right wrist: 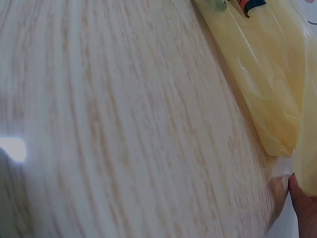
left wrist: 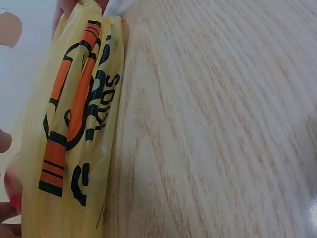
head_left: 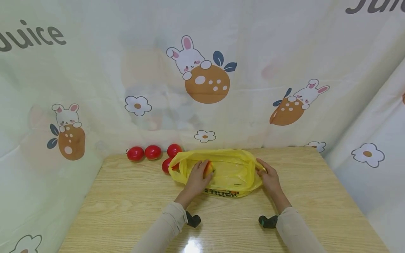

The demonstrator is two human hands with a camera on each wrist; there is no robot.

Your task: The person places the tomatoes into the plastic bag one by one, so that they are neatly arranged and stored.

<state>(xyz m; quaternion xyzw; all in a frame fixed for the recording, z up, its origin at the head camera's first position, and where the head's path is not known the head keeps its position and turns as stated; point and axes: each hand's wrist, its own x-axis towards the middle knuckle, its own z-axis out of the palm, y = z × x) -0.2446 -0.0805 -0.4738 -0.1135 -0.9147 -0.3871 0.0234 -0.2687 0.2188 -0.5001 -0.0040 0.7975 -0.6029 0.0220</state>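
Note:
A yellow plastic bag (head_left: 234,172) with dark and orange print lies on the table with its mouth spread wide. Inside the mouth, at its left side, my left hand (head_left: 197,180) holds a round red-and-yellow fruit (head_left: 207,169), partly covered by the fingers. In the left wrist view, the fruit (left wrist: 14,186) shows as a red patch beside the bag's printed side (left wrist: 74,124). My right hand (head_left: 269,177) grips the bag's right rim; the right wrist view catches only a bit of that hand (right wrist: 303,208) under the yellow plastic (right wrist: 262,84).
Several glossy red round fruits (head_left: 153,152) sit at the table's back left, one partly behind the bag. A curtain printed with rabbits (head_left: 207,82) hangs at the back edge of the wooden table (head_left: 126,211). Dark devices (head_left: 268,221) are at both wrists.

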